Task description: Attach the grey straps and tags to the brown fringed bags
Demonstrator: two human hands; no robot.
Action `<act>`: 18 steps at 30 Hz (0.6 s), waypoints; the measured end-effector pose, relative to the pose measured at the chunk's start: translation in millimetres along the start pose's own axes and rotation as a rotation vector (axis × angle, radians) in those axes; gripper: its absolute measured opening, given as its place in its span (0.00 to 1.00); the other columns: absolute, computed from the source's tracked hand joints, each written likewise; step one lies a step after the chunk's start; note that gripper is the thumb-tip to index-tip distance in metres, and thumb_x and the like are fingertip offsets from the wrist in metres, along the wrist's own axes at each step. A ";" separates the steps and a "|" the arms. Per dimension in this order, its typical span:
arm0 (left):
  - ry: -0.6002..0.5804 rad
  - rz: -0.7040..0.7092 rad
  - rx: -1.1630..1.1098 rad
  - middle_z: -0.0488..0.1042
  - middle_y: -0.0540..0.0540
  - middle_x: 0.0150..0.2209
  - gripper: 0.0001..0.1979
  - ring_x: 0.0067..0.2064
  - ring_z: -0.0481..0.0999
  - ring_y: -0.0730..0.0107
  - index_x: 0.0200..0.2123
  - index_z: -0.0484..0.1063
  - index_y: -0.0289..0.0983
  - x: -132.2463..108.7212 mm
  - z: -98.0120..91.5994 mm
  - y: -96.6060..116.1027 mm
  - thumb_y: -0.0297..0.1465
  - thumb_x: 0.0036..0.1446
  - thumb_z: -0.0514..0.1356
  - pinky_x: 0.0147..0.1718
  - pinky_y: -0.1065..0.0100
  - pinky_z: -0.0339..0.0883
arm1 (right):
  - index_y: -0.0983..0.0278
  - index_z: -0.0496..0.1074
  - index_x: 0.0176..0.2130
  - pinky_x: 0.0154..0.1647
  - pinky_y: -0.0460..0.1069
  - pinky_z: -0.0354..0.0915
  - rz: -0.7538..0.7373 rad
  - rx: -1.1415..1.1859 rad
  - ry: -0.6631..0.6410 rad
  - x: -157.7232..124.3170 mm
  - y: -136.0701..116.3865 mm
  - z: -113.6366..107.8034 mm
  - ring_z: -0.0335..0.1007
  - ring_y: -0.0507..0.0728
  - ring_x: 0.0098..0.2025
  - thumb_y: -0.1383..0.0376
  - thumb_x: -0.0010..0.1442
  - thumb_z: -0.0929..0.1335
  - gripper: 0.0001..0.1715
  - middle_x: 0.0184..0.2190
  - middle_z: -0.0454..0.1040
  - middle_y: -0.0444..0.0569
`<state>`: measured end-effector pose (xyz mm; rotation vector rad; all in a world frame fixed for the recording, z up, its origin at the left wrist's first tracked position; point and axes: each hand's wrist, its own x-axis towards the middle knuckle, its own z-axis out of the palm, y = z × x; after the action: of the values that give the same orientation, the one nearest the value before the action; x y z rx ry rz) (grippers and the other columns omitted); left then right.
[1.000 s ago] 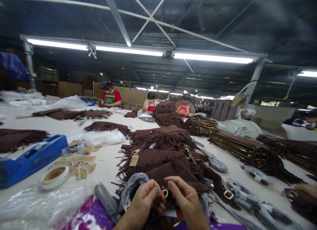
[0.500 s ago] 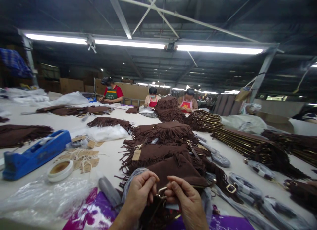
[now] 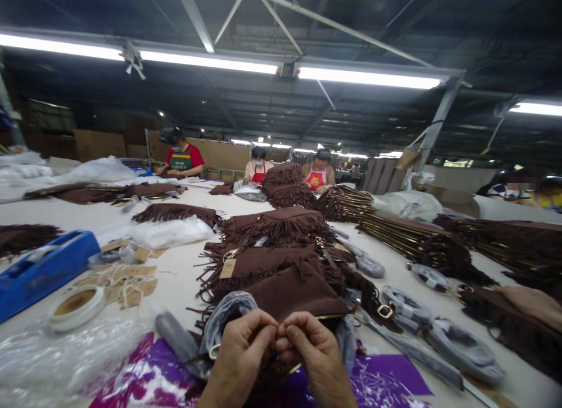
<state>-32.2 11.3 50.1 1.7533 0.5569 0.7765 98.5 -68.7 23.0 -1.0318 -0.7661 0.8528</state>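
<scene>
Over the table [image 3: 178, 291], left hand [image 3: 241, 352] and right hand [image 3: 314, 349] pinched closed, anything held hidden, bag [image 3: 290, 291] just beyond, long axis crosswise, gold edge [image 3: 329, 316] toward the wearer, other bags [image 3: 276, 263] behind, coil [image 3: 219, 320] by the left hand.

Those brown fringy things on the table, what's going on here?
A person's left hand and right hand are pinching close together, right in front of a pile of brown fringed pieces. What's between the fingers is hidden. Off to the right, another person's hand is on another fringed piece. More people are farther back.
</scene>
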 end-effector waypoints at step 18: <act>0.016 0.151 0.675 0.68 0.47 0.26 0.14 0.30 0.68 0.68 0.22 0.56 0.38 -6.8 11.8 9.1 0.28 0.61 0.48 0.29 0.69 0.53 | 0.64 0.73 0.29 0.27 0.45 0.64 -0.081 -0.088 -0.028 -3.9 1.3 -1.0 0.66 0.51 0.24 0.52 0.54 0.74 0.18 0.21 0.71 0.42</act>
<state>-28.2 -3.9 54.8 2.4317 0.7623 0.7552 97.2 -72.1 20.9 -1.0618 -0.8698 0.7713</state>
